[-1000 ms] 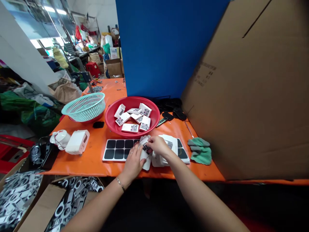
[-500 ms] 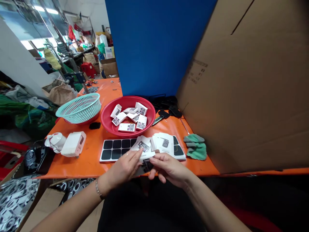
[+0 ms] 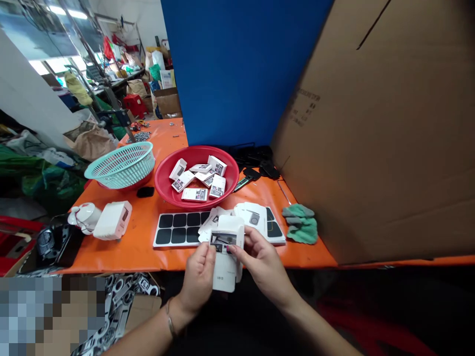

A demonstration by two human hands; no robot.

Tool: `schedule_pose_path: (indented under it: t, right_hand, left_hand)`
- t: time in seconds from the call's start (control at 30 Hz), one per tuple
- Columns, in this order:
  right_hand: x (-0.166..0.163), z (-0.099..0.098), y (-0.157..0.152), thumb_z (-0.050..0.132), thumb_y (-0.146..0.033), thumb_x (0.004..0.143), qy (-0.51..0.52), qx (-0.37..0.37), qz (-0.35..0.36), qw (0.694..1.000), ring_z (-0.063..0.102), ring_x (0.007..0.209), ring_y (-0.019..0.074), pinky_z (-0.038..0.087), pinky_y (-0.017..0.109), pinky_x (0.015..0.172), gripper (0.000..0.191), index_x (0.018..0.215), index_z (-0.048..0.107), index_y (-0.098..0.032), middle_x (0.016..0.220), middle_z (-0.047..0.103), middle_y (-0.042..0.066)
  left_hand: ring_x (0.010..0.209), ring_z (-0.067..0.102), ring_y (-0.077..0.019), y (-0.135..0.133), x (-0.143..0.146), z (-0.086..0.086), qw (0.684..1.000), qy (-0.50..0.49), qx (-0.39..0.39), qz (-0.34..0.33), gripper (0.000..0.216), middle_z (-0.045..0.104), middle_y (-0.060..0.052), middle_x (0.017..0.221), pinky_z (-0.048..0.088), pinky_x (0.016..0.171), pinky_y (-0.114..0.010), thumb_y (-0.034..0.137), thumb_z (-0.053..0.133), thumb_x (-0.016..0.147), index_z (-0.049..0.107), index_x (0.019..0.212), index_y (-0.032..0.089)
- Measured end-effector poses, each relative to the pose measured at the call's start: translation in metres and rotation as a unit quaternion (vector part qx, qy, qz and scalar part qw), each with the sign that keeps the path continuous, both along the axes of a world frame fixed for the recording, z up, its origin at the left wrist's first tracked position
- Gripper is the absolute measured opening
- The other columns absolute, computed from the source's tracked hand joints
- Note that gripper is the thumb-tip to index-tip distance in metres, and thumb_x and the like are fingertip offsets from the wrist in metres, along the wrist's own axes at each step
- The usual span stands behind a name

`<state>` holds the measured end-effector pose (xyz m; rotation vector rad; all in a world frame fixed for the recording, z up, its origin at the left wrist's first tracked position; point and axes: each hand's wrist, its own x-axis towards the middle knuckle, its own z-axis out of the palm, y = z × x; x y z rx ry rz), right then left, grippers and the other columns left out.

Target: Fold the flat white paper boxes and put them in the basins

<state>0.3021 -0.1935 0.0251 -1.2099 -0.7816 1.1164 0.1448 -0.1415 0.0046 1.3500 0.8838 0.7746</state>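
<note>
A small white printed carton is held upright between my two hands at the table's front edge, its top and bottom flaps extended. My left hand pinches its left side between thumb and fingers. On the right, my right hand is closed on the other edge, thumb over the printed picture and fingers behind. Just beyond lie flat white printed cartons, partly hidden by the held one. They rest on a sheet of black rounded squares. Several made-up small boxes are in a red basin behind.
A mint plastic basket stands at the left, near a larger white box. A green-and-grey glove lies at the right beside a tall cardboard box. A blue panel rises behind the basin.
The carton has turned from nearly edge-on to showing its printed face and open flaps. My left hand has moved down and grips its side; my right hand has closed on the opposite edge.
</note>
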Motion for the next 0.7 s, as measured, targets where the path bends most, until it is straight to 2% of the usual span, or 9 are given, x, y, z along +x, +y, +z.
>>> schedule_pose_path:
  t: [0.1, 0.17, 0.27, 0.3, 0.37, 0.43, 0.57, 0.63, 0.7]
  right_hand:
    - [-0.001, -0.011, -0.007, 0.073, -0.039, 0.081, 0.072, -0.015, 0.079, 0.994, 0.067, 0.091, 0.0195, 0.053, 0.034, 0.086, 0.039, 0.112, 0.061, -0.02, 0.099, 0.071, 0.005]
    - [0.0, -0.02, -0.012, 0.076, -0.037, 0.078, 0.09, -0.042, 0.112, 0.989, 0.067, 0.086, 0.0188, 0.054, 0.032, 0.081, 0.047, 0.117, 0.058, -0.02, 0.093, 0.071, 0.004]
    - [-0.004, -0.031, -0.02, 0.08, -0.034, 0.074, 0.086, -0.06, 0.062, 0.992, 0.068, 0.078, 0.0171, 0.054, 0.031, 0.076, 0.073, 0.135, 0.041, -0.024, 0.084, 0.07, -0.001]
    - [-0.005, -0.034, -0.023, 0.08, -0.034, 0.074, 0.076, -0.058, 0.042, 0.995, 0.068, 0.079, 0.0174, 0.054, 0.032, 0.076, 0.075, 0.136, 0.039, -0.026, 0.085, 0.07, -0.001]
    - [-0.009, -0.039, -0.029, 0.079, -0.037, 0.075, 0.055, -0.056, 0.046, 0.996, 0.068, 0.085, 0.0199, 0.053, 0.035, 0.08, 0.067, 0.131, 0.045, -0.025, 0.092, 0.071, 0.003]
    - [-0.01, -0.041, -0.036, 0.078, -0.041, 0.075, 0.044, -0.069, 0.089, 0.993, 0.068, 0.09, 0.0223, 0.053, 0.037, 0.083, 0.056, 0.123, 0.053, -0.023, 0.096, 0.071, 0.006]
    - [-0.006, -0.041, -0.046, 0.075, -0.046, 0.077, 0.018, -0.094, 0.153, 0.983, 0.066, 0.082, 0.0203, 0.052, 0.034, 0.076, 0.041, 0.106, 0.063, -0.02, 0.089, 0.069, 0.005]
    - [-0.004, -0.037, -0.047, 0.071, -0.048, 0.079, -0.024, -0.089, 0.155, 0.984, 0.063, 0.077, 0.0187, 0.05, 0.031, 0.073, 0.033, 0.09, 0.067, -0.017, 0.083, 0.067, 0.005]
    - [-0.004, -0.033, -0.045, 0.07, -0.049, 0.08, -0.053, -0.075, 0.137, 0.986, 0.061, 0.078, 0.0188, 0.049, 0.031, 0.074, 0.033, 0.079, 0.068, -0.017, 0.081, 0.065, 0.005]
  left_hand:
    - [0.062, 0.055, -0.0112, -0.007, -0.003, -0.004, 0.992, -0.053, -0.105, -0.05, 0.028, 0.058, 0.0, 0.072, 0.046, 0.058, -0.02, 0.044, 0.055, 0.093, 0.054, 0.092, 0.017]
    - [0.074, 0.061, -0.0143, -0.007, -0.009, -0.005, 0.989, -0.07, -0.118, -0.055, 0.033, 0.064, -0.004, 0.084, 0.05, 0.068, -0.024, 0.042, 0.061, 0.09, 0.055, 0.109, 0.016]
    - [0.086, 0.065, -0.0176, -0.007, -0.019, -0.009, 0.993, -0.061, -0.099, -0.035, 0.052, 0.067, -0.007, 0.095, 0.052, 0.078, -0.028, 0.04, 0.068, 0.086, 0.047, 0.128, 0.017]
    - [0.087, 0.066, -0.018, -0.008, -0.022, -0.012, 0.994, -0.053, -0.088, -0.028, 0.054, 0.067, -0.008, 0.097, 0.053, 0.08, -0.028, 0.039, 0.069, 0.085, 0.046, 0.129, 0.018]
    - [0.091, 0.066, -0.0186, -0.01, -0.027, -0.017, 0.997, -0.035, -0.059, -0.022, 0.051, 0.068, -0.008, 0.1, 0.052, 0.082, -0.029, 0.038, 0.069, 0.085, 0.049, 0.127, 0.018]
    - [0.091, 0.065, -0.0188, -0.011, -0.033, -0.02, 0.998, -0.011, -0.044, -0.044, 0.044, 0.068, -0.009, 0.101, 0.052, 0.082, -0.029, 0.038, 0.07, 0.084, 0.056, 0.12, 0.017]
    - [0.073, 0.061, -0.0145, -0.008, -0.041, -0.015, 0.983, 0.038, -0.107, -0.146, 0.033, 0.066, -0.005, 0.083, 0.048, 0.067, -0.024, 0.041, 0.072, 0.081, 0.064, 0.096, 0.013]
    - [0.069, 0.057, -0.0127, -0.006, -0.042, -0.01, 0.977, 0.047, -0.115, -0.172, 0.032, 0.063, -0.003, 0.077, 0.045, 0.066, -0.023, 0.042, 0.073, 0.08, 0.064, 0.085, 0.012]
    - [0.072, 0.057, -0.0129, -0.004, -0.04, -0.005, 0.98, 0.035, -0.103, -0.169, 0.032, 0.062, -0.003, 0.078, 0.045, 0.069, -0.024, 0.042, 0.074, 0.079, 0.064, 0.081, 0.012]
